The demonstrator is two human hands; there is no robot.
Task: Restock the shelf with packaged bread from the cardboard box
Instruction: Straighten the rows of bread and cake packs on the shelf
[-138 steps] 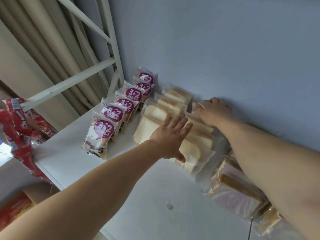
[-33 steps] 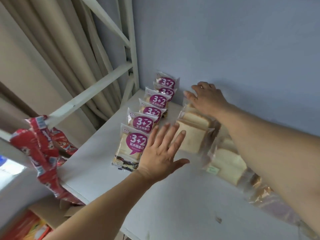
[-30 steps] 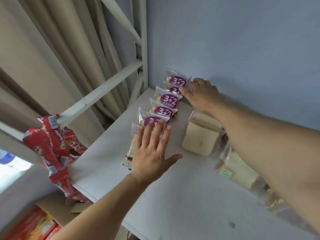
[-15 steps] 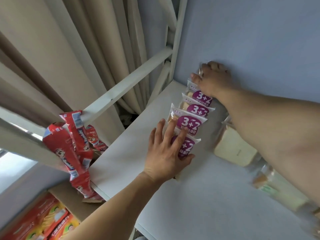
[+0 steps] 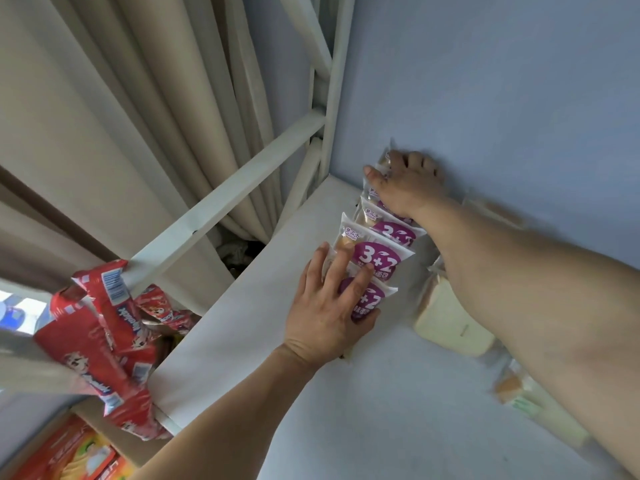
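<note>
Left hand (image 5: 329,306) flat, hiding front purple packet (image 5: 370,299); right hand (image 5: 407,183) grips rearmost packet (image 5: 375,180), blurred.

purple-labelled bread packs (image 5: 377,261), white shelf (image 5: 263,306), red wrappers (image 5: 100,341)

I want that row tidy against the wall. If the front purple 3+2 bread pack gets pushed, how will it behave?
The front purple pack is probably soft and light, so it may squash rather than slide. Its glossy film could slip under the left hand. Leaning on its neighbours, it looks apt to topple.
</note>
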